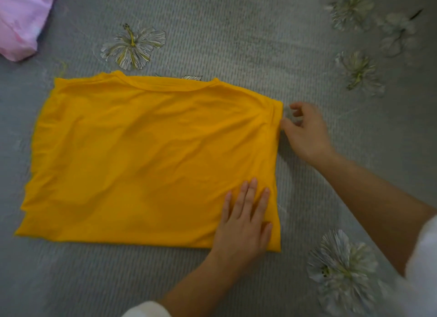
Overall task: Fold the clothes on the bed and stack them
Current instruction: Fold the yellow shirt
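Note:
A yellow T-shirt (146,160) lies folded into a wide rectangle on the grey bed cover (236,33), its neckline along the far edge. My left hand (246,222) presses flat on the shirt's near right corner with straight fingers. My right hand (305,130) is just off the shirt's right edge near the far right corner. Its fingers are loosely curled and its thumb tip touches the fabric edge. Whether it pinches the cloth is not plain.
A pink garment (21,21) lies at the far left corner of the view. The grey cover has printed white flowers, one beyond the shirt (132,47) and several at the right (343,271).

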A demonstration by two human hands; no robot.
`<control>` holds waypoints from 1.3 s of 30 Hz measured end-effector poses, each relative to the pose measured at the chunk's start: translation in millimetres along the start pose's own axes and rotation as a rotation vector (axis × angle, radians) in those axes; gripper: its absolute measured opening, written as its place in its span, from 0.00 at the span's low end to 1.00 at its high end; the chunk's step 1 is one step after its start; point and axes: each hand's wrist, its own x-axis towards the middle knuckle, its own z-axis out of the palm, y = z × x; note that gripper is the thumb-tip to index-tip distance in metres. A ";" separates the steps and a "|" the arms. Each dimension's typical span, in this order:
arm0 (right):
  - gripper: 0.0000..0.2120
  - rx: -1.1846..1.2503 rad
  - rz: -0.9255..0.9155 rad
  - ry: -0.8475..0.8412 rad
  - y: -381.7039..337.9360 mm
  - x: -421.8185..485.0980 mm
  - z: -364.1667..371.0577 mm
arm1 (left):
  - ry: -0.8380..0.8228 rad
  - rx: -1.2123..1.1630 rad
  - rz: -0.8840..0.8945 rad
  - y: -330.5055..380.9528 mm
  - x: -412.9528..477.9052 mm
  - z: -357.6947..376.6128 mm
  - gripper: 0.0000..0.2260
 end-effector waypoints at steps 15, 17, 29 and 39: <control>0.24 0.508 0.473 -0.111 -40.1 3.7 21.1 | -0.144 -0.059 -0.284 53.3 23.8 -20.0 0.41; 0.27 0.621 0.559 -0.123 -47.8 0.4 20.6 | -0.152 -0.181 -0.287 40.1 20.0 -32.8 0.42; 0.11 0.871 0.486 -0.236 -138.4 -13.1 44.6 | 0.393 -1.289 -0.735 -74.8 -45.1 -88.6 0.23; 0.08 0.648 0.265 -0.295 -263.2 -32.3 140.6 | 0.649 -1.261 -0.871 -191.1 -99.6 -134.8 0.19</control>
